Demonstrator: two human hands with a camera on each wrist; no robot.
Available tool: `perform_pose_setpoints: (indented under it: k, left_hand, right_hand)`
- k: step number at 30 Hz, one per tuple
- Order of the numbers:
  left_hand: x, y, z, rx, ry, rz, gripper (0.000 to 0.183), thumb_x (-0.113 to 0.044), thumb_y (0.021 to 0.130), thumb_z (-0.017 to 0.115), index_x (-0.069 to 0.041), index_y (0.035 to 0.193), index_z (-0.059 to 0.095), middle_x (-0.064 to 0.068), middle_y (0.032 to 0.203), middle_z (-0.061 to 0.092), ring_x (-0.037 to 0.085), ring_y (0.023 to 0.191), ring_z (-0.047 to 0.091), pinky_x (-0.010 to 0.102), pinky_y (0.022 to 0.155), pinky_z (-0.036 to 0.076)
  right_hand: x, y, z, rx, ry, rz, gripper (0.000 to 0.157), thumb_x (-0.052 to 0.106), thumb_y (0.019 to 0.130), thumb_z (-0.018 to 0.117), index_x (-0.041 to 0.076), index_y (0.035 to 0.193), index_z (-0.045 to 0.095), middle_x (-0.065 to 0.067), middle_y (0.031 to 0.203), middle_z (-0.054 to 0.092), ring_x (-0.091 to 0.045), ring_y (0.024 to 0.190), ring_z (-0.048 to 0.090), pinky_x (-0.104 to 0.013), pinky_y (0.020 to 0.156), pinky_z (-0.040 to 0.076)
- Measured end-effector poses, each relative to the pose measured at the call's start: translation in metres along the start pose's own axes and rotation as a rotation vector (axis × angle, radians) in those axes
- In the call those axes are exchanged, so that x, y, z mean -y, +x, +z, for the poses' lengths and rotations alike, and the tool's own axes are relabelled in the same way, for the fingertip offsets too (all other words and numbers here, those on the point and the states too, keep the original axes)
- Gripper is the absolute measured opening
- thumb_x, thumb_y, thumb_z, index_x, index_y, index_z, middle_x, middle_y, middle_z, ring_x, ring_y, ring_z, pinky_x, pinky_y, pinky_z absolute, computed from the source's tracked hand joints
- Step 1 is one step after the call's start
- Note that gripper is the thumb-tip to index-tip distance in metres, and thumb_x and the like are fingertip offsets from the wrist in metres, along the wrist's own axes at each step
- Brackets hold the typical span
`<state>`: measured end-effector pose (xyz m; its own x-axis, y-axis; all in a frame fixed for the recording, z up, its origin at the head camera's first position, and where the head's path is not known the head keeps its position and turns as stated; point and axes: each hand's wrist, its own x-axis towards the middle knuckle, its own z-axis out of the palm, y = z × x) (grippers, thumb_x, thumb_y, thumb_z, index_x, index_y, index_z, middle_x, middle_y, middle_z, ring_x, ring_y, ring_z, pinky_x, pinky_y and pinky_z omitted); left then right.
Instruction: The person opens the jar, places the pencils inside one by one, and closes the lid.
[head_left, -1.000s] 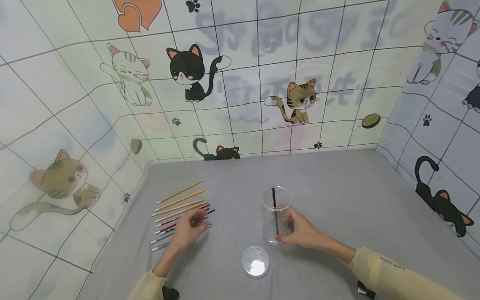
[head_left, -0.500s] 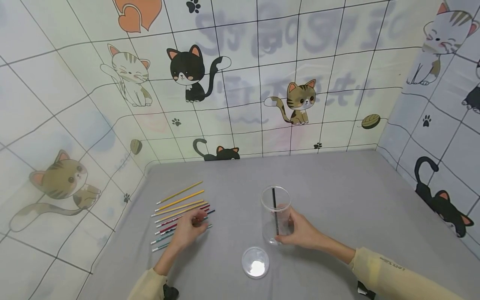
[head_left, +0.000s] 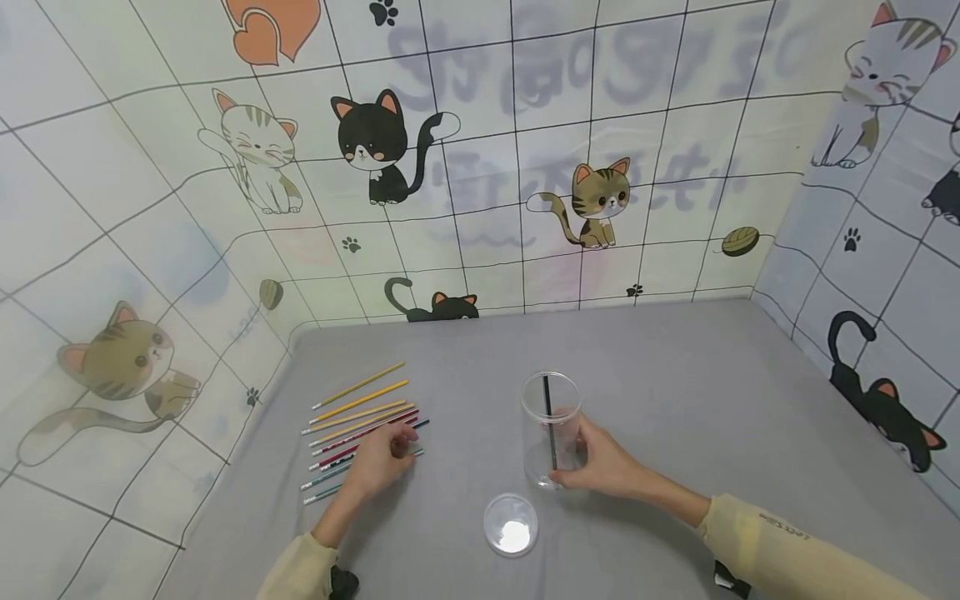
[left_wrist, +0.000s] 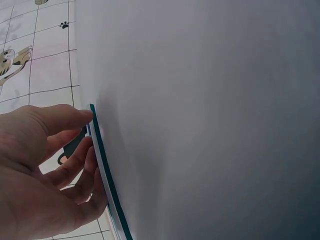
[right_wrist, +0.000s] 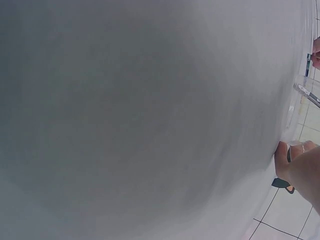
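Observation:
My right hand grips a clear cylindrical jar low on its right side, thumb in front. The jar stands upright without a cover, and a black pencil leans inside it. My left hand lies over the lower part of a row of pencils, its thumb and index finger curved and apart. In the left wrist view, the left thumb and fingertips touch or nearly touch a teal pencil; no firm hold shows. Part of the row is hidden under this hand. A round clear lid lies in front of the jar.
Grey cloth covers the table. White sheets printed with cats and grid lines hang at the back and both sides. The pencils in the row are yellow, red, dark and teal, with their eraser ends to the left.
My left hand has shifted very slightly over the pencils, its index finger and thumb still apart. The right hand, jar and lid have stayed in place.

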<state>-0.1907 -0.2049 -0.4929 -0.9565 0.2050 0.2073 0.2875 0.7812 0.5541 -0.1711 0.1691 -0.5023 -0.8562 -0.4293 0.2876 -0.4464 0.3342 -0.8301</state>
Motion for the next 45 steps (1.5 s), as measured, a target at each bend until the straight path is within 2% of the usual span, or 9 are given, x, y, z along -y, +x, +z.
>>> perform_pose_setpoints:
  k: [6,14,18,22,26,29,35,40,45]
  left_hand:
    - [-0.001,-0.002,0.0,0.027,0.049,0.013,0.023,0.008,0.074,0.08,-0.009,0.086,0.071,-0.002,0.081,0.063,0.014,0.075,0.058,0.035,0.066,0.05]
    - [0.0,-0.001,0.0,0.05,0.103,0.045,0.022,0.008,0.074,0.076,-0.011,0.083,0.071,-0.005,0.075,0.06,0.01,0.069,0.053,0.031,0.06,0.046]
    - [-0.002,0.001,-0.003,0.036,0.089,0.058,0.021,0.009,0.075,0.074,-0.009,0.085,0.069,-0.004,0.073,0.059,0.011,0.068,0.052,0.031,0.059,0.045]
    - [-0.009,0.008,-0.012,0.001,0.041,0.077,0.02,0.01,0.077,0.071,-0.007,0.088,0.068,-0.002,0.073,0.057,0.012,0.066,0.05,0.031,0.059,0.043]
    - [-0.023,0.016,-0.025,-0.038,-0.042,0.115,0.019,0.01,0.079,0.069,-0.004,0.092,0.067,-0.001,0.075,0.058,0.014,0.068,0.054,0.031,0.061,0.046]
    - [-0.036,0.023,-0.034,-0.055,-0.111,0.114,0.02,0.009,0.081,0.069,-0.005,0.096,0.066,-0.001,0.079,0.06,0.015,0.072,0.058,0.03,0.062,0.048]
    - [-0.068,0.038,-0.051,-0.073,-0.26,0.146,0.021,0.006,0.086,0.066,-0.005,0.103,0.066,0.005,0.087,0.062,0.02,0.08,0.062,0.033,0.067,0.051]
    - [-0.098,0.05,-0.065,-0.053,-0.353,0.147,0.021,0.001,0.09,0.064,-0.005,0.11,0.064,0.007,0.095,0.062,0.023,0.088,0.062,0.036,0.069,0.05]
    - [-0.123,0.061,-0.072,-0.029,-0.415,0.144,0.02,-0.002,0.092,0.063,-0.006,0.112,0.063,0.007,0.096,0.062,0.024,0.091,0.062,0.034,0.067,0.048]
  right_hand:
    - [-0.001,0.0,0.001,0.002,-0.002,0.001,0.071,0.014,0.072,0.088,0.007,0.131,0.048,-0.006,0.127,0.06,-0.023,0.11,0.056,-0.049,0.092,0.046]
    - [0.0,-0.001,0.001,0.009,0.014,0.01,0.071,0.013,0.072,0.088,0.008,0.131,0.049,-0.007,0.126,0.06,-0.024,0.11,0.057,-0.045,0.091,0.047]
    - [0.001,0.0,0.001,0.013,0.01,0.002,0.071,0.014,0.072,0.088,0.008,0.132,0.049,-0.005,0.127,0.06,-0.023,0.111,0.056,-0.046,0.092,0.046]
    - [0.002,0.001,0.0,0.008,-0.001,-0.009,0.072,0.015,0.072,0.088,0.008,0.133,0.049,-0.005,0.128,0.06,-0.023,0.112,0.055,-0.048,0.092,0.046]
    - [0.002,0.002,-0.001,0.002,-0.011,-0.011,0.073,0.014,0.072,0.088,0.006,0.133,0.049,-0.007,0.128,0.06,-0.022,0.111,0.055,-0.047,0.092,0.046]
    - [0.003,0.002,-0.002,-0.002,-0.018,-0.011,0.073,0.014,0.072,0.088,0.005,0.132,0.049,-0.008,0.125,0.061,-0.022,0.109,0.056,-0.044,0.09,0.046]
    - [0.004,0.003,-0.003,-0.009,-0.016,-0.006,0.073,0.013,0.071,0.088,0.005,0.132,0.048,-0.007,0.121,0.062,-0.021,0.105,0.056,-0.04,0.089,0.047]
    - [0.003,0.002,-0.003,-0.007,0.0,-0.008,0.071,0.012,0.072,0.088,0.006,0.131,0.049,-0.009,0.121,0.062,-0.02,0.105,0.056,-0.039,0.089,0.047]
    - [0.001,0.002,-0.001,-0.007,0.01,-0.005,0.071,0.011,0.071,0.087,0.005,0.131,0.049,-0.013,0.119,0.062,-0.02,0.103,0.057,-0.037,0.087,0.048]
